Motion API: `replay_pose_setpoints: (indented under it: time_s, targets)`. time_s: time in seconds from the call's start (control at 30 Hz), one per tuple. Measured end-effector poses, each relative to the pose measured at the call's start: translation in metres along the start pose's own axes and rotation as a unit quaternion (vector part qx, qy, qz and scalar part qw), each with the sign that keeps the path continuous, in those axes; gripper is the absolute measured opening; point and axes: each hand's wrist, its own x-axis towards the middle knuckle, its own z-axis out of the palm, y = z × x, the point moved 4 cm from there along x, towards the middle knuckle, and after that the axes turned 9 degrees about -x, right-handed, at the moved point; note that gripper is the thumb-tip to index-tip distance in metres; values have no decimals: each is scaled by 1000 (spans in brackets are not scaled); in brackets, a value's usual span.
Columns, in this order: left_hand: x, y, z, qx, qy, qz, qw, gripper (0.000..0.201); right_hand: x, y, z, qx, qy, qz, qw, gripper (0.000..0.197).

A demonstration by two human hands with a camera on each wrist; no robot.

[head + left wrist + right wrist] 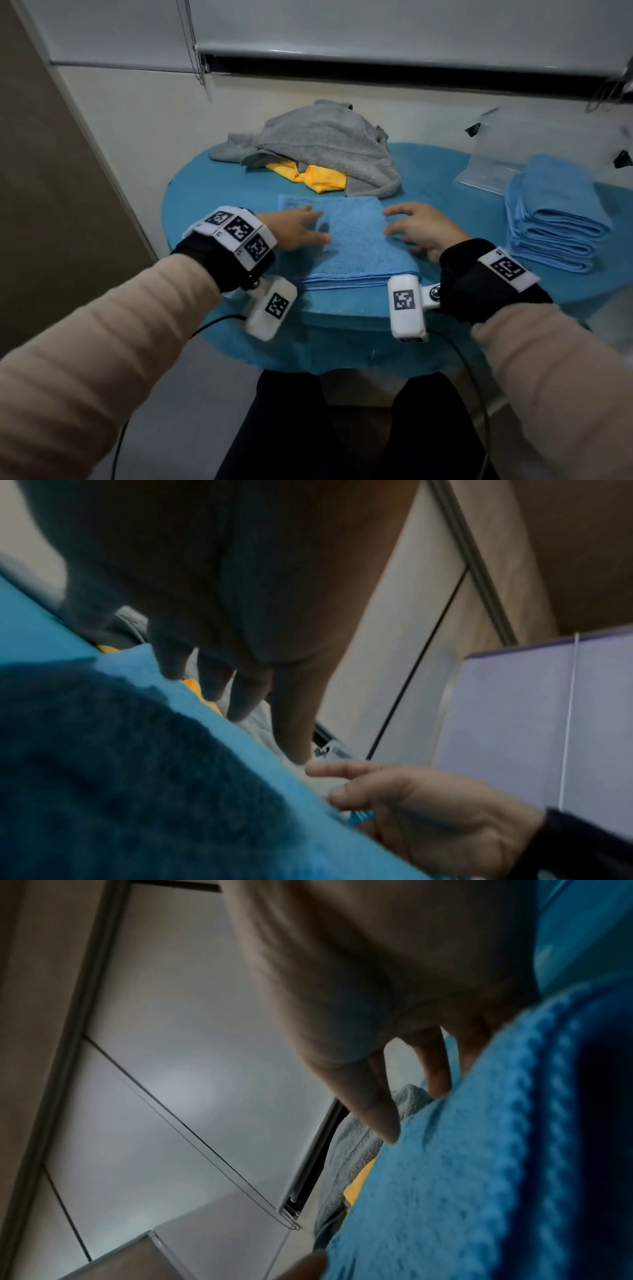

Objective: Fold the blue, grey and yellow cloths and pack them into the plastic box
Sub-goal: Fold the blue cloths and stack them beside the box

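A folded blue cloth (346,240) lies flat on the round teal table (452,192) in front of me. My left hand (296,228) rests on its left side with straight fingers. My right hand (416,224) is over its right side, fingers spread and loosely bent, tips on the cloth. Behind it a crumpled grey cloth (325,144) lies over a yellow cloth (318,176). The clear plastic box (503,144) stands at the back right. In the left wrist view the left fingers (212,680) hang above the blue cloth (137,764). In the right wrist view the right fingers (380,1110) touch the blue cloth (479,1150).
A stack of folded blue cloths (558,219) sits at the table's right edge, in front of the plastic box. A wall and a roller blind with a bead chain (195,51) stand close behind the table. My legs are under the table's near edge.
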Motion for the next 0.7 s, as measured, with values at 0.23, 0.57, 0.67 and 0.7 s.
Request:
replay_pose_setpoints:
  time_s: [0.23,0.57,0.67,0.7]
  targets:
    - [13,4,17,196,-122,-40,972,86,-9,-4,11,49,-84,-5,995,51]
    - [15,-3,16,100,-90,-22,991,74,-26,-62,32,-33,-86,-118,989,69]
    - [10,-9,-1,-15,15,-23,1000,51,-31,-76,46,-71,-96,-138,983,71]
    - [6,-14,-8,-34,70,-40,996,44,-31,-78,49,-77,-100,-141,982,73]
